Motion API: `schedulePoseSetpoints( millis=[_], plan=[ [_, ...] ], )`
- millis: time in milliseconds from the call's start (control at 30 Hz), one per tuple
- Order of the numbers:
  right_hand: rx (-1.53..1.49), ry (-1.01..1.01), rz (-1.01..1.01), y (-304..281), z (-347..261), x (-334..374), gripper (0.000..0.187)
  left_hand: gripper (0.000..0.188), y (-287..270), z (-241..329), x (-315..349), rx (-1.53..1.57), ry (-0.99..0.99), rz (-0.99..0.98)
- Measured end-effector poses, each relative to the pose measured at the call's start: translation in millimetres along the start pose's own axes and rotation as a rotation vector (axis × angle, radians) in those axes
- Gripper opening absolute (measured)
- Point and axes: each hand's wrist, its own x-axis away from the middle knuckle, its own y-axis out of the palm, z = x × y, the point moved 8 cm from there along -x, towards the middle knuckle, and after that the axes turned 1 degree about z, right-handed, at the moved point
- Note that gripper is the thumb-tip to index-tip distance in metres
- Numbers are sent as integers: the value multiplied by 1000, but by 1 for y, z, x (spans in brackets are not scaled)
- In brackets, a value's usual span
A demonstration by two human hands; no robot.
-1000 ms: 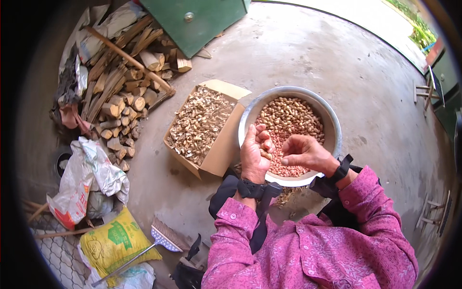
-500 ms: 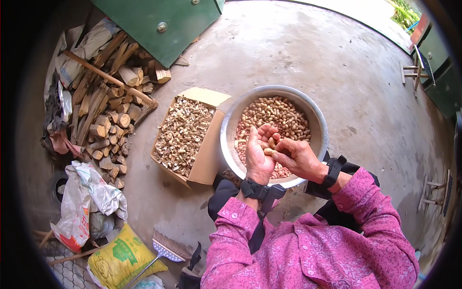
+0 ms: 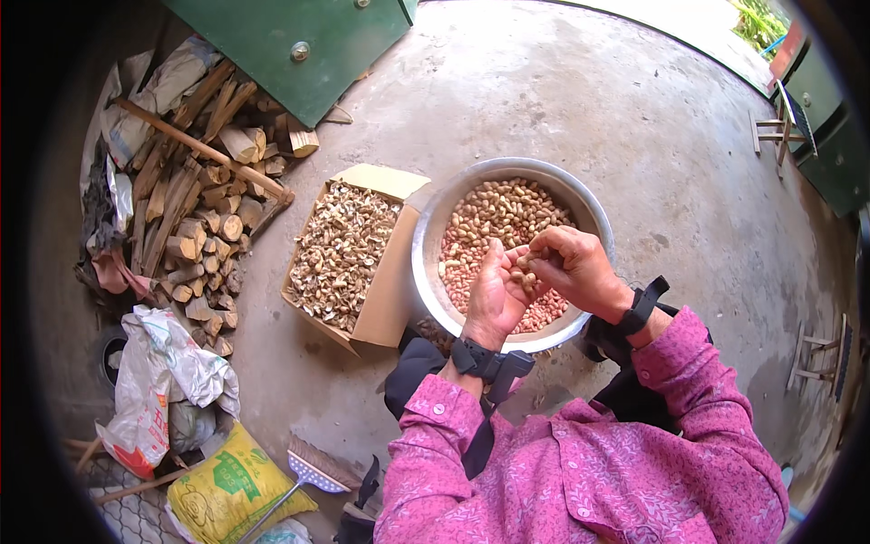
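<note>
Over a wide metal basin (image 3: pixel 424 272), my left hand (image 3: pixel 497 295) is cupped palm up, with a few unshelled peanuts (image 3: pixel 527 279) lying in its palm and fingers. My right hand (image 3: pixel 584 270) reaches across to it, thumb and fingers pinched at a peanut just above the left palm; its fingers partly cover that peanut. Inside the basin, whole peanuts in the shell (image 3: pixel 512 207) are heaped at the far side. Pinkish shelled kernels (image 3: pixel 460 281) lie at the left and near side, partly hidden beneath my hands.
A cardboard box (image 3: pixel 388 281) full of broken peanut shells (image 3: pixel 344 254) stands left of the basin. Stacked firewood (image 3: pixel 204 240) fills the far left, under a green metal panel (image 3: pixel 290 45). A yellow sack (image 3: pixel 231 485) and a brush (image 3: pixel 317 470) lie at lower left.
My right hand has risen slightly and moved away from me, its fingers now higher over the left palm. The left hand has shifted a little to the right and its fingers sit lower.
</note>
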Motion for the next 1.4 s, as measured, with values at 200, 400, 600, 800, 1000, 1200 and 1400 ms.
schedulePoseSetpoints(
  millis=[200, 400, 600, 800, 1000, 1200, 1400],
  plan=[
    [20, 35, -37, 13, 11, 2, 10, 57, 3, -1, 6, -89, 18, 140],
    [189, -34, 21, 12, -6, -2, 16, 56, -7, 8, 11, -82, 71, 149],
    [145, -185, -22, 20, -35, 6, 18, 55, -7, 16, 13, -66, 144, 121],
    [215, -183, -151, 43, -29, 9, 14, 57, -11, 9, 10, -96, 108, 14],
    [228, -137, -183, 55, -22, 8, 12, 59, -13, 8, 11, -99, 109, 19],
    [-348, 94, -366, 60, -1, -2, 16, 48, -23, 10, 14, -37, 87, 65],
    [-803, 532, -295, 45, 15, 2, 21, 19, -17, 21, 25, -66, 130, 104]
  ],
)
